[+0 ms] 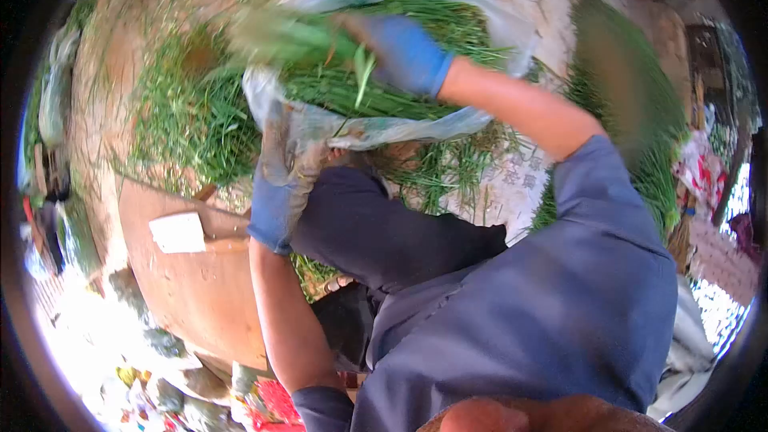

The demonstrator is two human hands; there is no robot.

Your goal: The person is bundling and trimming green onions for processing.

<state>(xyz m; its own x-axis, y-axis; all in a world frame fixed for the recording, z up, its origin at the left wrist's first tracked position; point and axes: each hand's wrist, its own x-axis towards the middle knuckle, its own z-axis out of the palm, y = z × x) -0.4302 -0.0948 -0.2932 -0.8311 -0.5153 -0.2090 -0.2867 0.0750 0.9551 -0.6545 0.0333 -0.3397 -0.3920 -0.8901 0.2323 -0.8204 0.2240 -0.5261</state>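
My right hand (404, 52), in a blue glove and blurred by motion, is closed round a bunch of long green stalks (300, 36). The bunch is held over a clear plastic bag (512, 24), which lies open and holds many more green stalks (448, 20). At the bag's near left edge is my left hand (284, 184), in a blue glove with dirty greyish fingers. Its fingers grip the plastic there, partly hidden by folds of the bag.
Loose green stalks (192, 112) are heaped on the floor left of the bag. A large green pile (616, 80) lies to the right. At the lower left, a wooden board (188, 296) bears a white card (178, 232). Filled bags (164, 396) stand beyond it.
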